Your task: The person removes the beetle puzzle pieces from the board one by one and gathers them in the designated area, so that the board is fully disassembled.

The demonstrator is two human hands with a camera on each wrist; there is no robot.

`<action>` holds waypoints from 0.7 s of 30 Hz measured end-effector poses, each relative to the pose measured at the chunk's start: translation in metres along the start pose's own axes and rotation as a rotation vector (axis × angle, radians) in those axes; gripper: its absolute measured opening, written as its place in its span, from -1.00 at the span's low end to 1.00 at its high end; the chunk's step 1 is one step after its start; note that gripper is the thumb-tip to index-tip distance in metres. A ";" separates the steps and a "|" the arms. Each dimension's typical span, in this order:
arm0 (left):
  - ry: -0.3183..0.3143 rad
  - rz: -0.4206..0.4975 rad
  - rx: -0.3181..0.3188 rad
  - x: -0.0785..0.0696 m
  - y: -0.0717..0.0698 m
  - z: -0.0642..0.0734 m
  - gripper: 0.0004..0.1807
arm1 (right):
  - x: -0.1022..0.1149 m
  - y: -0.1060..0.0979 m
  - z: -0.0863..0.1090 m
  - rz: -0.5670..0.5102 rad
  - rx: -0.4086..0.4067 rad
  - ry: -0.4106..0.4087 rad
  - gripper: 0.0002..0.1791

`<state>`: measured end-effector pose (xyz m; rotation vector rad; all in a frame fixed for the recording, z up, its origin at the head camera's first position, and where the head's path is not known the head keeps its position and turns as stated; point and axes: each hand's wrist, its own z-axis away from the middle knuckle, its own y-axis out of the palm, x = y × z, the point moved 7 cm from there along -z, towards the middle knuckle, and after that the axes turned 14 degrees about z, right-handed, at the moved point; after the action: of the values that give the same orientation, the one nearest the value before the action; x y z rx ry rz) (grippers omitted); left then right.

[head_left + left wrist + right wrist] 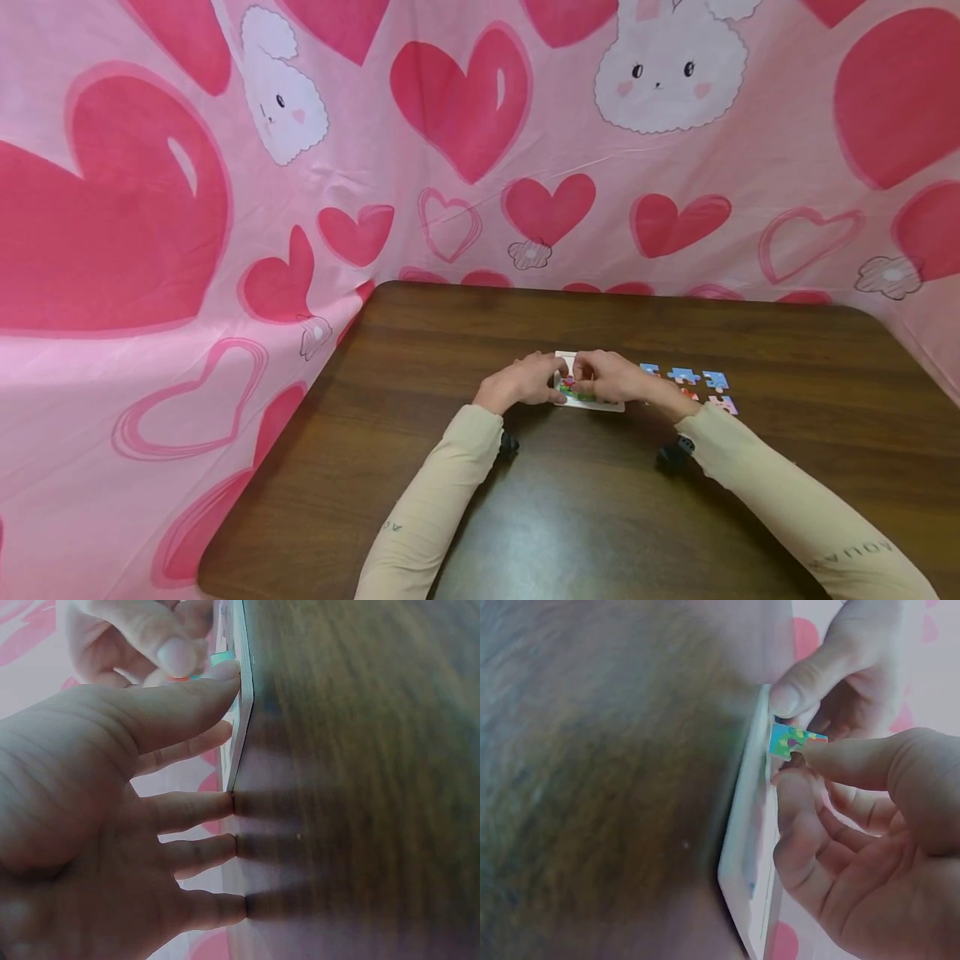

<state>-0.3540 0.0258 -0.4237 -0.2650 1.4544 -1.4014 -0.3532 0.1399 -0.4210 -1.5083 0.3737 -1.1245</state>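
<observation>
A white-rimmed puzzle board (611, 407) lies flat on the table, with a colourful printed part showing between the hands. My right hand (611, 377) is over the board and pinches a jigsaw piece (786, 741) between thumb and fingers. Green, blue and a little red show on this piece, which is tilted up at the board's surface. At the board's left end is my left hand (525, 379), its thumb (187, 705) on the rim. The other fingers of that hand stretch out, several fingertips touching the board's edge and the tabletop. Both hands cover much of the board.
Several loose jigsaw pieces (684, 376) in blue, pink and red lie to the right of the board, partly behind the right wrist. The brown wooden table (450, 333) meets a pink heart-print cloth (465, 225) at its back and left.
</observation>
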 end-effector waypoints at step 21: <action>0.000 0.000 -0.015 0.000 -0.001 0.001 -0.58 | -0.013 -0.012 0.042 -0.039 -0.037 -0.051 -0.83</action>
<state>-0.3539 0.0254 -0.4228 -0.2749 1.4655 -1.3910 -0.3296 0.1777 -0.4112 -1.5793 0.3329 -1.1126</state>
